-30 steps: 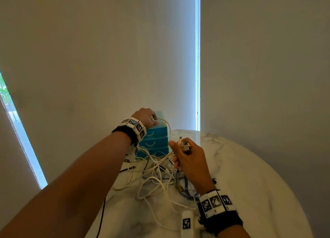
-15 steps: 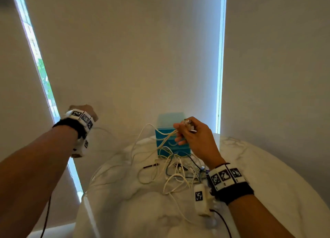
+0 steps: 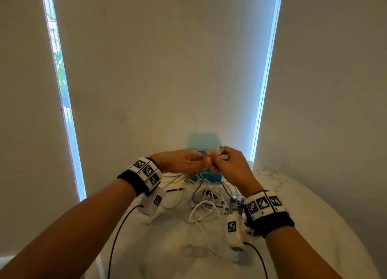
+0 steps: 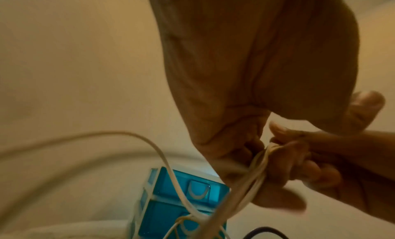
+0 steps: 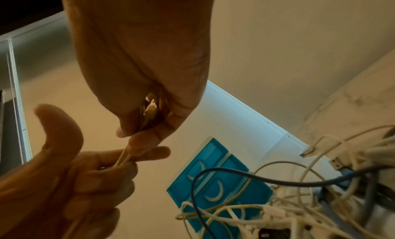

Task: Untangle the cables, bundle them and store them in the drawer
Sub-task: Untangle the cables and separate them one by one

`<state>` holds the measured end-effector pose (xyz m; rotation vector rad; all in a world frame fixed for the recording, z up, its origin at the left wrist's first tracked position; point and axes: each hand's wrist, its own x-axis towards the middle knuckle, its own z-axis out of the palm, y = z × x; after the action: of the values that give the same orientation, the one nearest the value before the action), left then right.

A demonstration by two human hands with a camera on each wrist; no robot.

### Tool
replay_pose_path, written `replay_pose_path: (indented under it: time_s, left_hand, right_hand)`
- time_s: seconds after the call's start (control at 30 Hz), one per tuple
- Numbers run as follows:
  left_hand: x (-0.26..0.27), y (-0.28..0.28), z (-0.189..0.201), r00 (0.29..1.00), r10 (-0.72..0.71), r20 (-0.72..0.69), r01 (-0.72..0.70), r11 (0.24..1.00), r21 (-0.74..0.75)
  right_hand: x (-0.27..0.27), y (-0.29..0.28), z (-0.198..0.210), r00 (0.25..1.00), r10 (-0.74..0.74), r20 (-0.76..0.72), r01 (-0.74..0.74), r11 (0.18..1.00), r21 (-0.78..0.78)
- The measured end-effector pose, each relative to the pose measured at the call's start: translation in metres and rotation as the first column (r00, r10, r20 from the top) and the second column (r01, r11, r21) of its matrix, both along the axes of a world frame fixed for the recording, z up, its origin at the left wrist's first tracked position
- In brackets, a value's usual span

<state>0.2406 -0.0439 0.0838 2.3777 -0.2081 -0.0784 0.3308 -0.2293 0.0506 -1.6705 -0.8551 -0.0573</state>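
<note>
A tangle of white and dark cables (image 3: 209, 199) lies on the round marble table (image 3: 293, 205), in front of a small blue drawer unit (image 3: 203, 140). Above the tangle my two hands meet in front of the drawers. My right hand (image 3: 228, 165) pinches a white cable's gathered strands (image 5: 124, 156), with a connector (image 5: 150, 109) tucked in its palm. My left hand (image 3: 182, 161) curls its fingers round the same strands (image 4: 259, 160) just below, thumb raised. More of this cable loops down past the drawer unit (image 4: 171, 188) to the heap. The drawers (image 5: 213, 158) are closed.
A dark blue cable (image 5: 278, 180) arches over the heap (image 5: 299, 200) beside the drawers. Black camera leads (image 3: 117, 236) hang from both wrists over the near table. Blinds stand close behind the table, with bright window gaps left and right. The table's edge curves near my left arm.
My left hand swung back from far out on the left to the centre and took hold of the white strands under my right hand. The right hand kept its grip.
</note>
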Motion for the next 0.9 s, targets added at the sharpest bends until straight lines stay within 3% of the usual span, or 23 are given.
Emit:
replay_pose_path:
  time_s: [0.1, 0.17, 0.23, 0.27, 0.33, 0.4, 0.5, 0.63, 0.77, 0.9]
  left_hand:
    - [0.000, -0.008, 0.008, 0.988, 0.127, -0.083, -0.126, 0.992, 0.021]
    - [0.001, -0.009, 0.016, 0.970, 0.241, 0.033, -0.243, 0.956, 0.164]
    - [0.004, 0.000, 0.018, 0.905, 0.365, 0.219, -0.415, 0.870, 0.265]
    - [0.007, 0.009, 0.015, 0.866, 0.413, 0.280, -0.480, 0.844, 0.239]
    - [0.012, 0.019, 0.003, 0.798, 0.513, 0.316, -0.552, 0.833, 0.043]
    - [0.022, 0.013, -0.015, 0.770, 0.583, 0.261, -0.552, 0.813, -0.187]
    - [0.038, -0.014, -0.042, 0.805, 0.590, 0.064, -0.515, 0.749, -0.416]
    - [0.049, -0.039, -0.073, 0.868, 0.482, -0.122, -0.459, 0.682, -0.570]
    - [0.053, -0.041, -0.096, 0.888, 0.460, -0.023, -0.383, 0.709, -0.592]
    - [0.048, -0.036, -0.111, 0.871, 0.490, 0.024, -0.364, 0.677, -0.640]
  right_hand:
    - [0.004, 0.001, -0.011, 0.999, 0.022, -0.025, -0.023, 0.999, -0.041]
    - [0.002, 0.004, -0.015, 0.989, 0.095, -0.117, -0.090, 0.995, 0.049]
    - [0.004, 0.000, -0.019, 0.960, 0.169, -0.224, -0.133, 0.977, 0.170]
    - [0.006, -0.005, -0.023, 0.955, 0.156, -0.254, -0.111, 0.977, 0.183]
    - [0.016, -0.017, -0.038, 0.970, 0.050, -0.239, -0.022, 0.993, 0.120]
    - [0.025, -0.027, -0.060, 0.983, -0.073, -0.170, 0.075, 0.997, 0.010]
    - [0.033, -0.033, -0.093, 0.973, -0.111, -0.201, 0.097, 0.992, -0.079]
    - [0.036, -0.035, -0.105, 0.960, -0.115, -0.256, 0.124, 0.992, 0.017]
    - [0.033, -0.044, -0.095, 0.961, -0.085, -0.263, 0.140, 0.970, 0.198]
    - [0.027, -0.052, -0.087, 0.956, -0.091, -0.280, 0.187, 0.923, 0.337]
